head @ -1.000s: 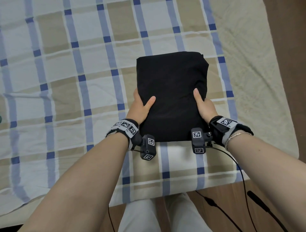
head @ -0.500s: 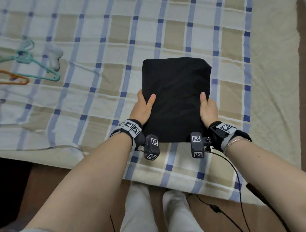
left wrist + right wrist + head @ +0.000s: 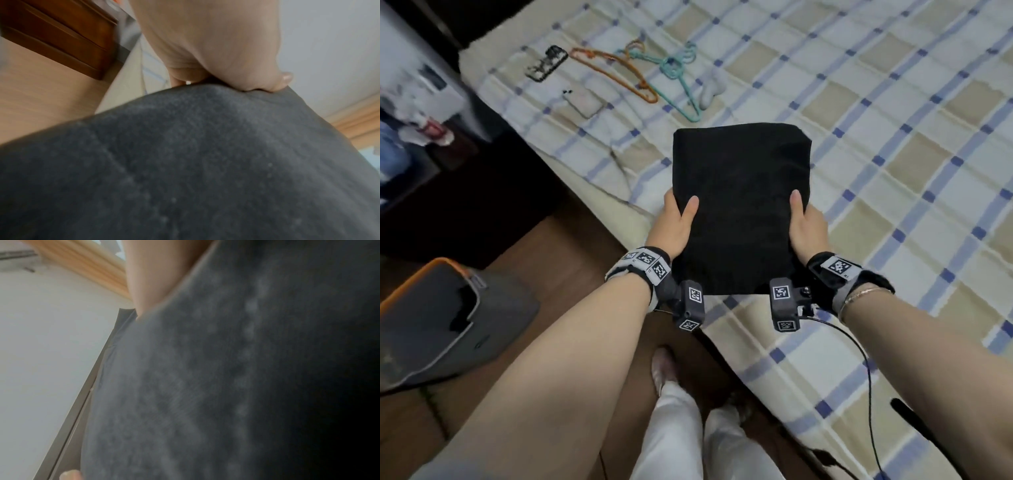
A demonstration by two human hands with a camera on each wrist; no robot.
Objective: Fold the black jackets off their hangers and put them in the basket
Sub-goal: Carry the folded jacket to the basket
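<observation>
The folded black jacket (image 3: 739,209) is being held flat between both hands, above the near edge of the checked bedspread (image 3: 893,154). The left hand (image 3: 674,228) is gripping its left edge, thumb on top; the right hand (image 3: 808,228) is gripping the right edge the same way. The hands are staying apart, one on each side. At near left on the floor, a grey basket (image 3: 493,329) with an orange rim is holding something dark. At far left on the bed, an orange hanger (image 3: 616,73) and a teal hanger (image 3: 681,82) are lying beside a white object (image 3: 710,90).
</observation>
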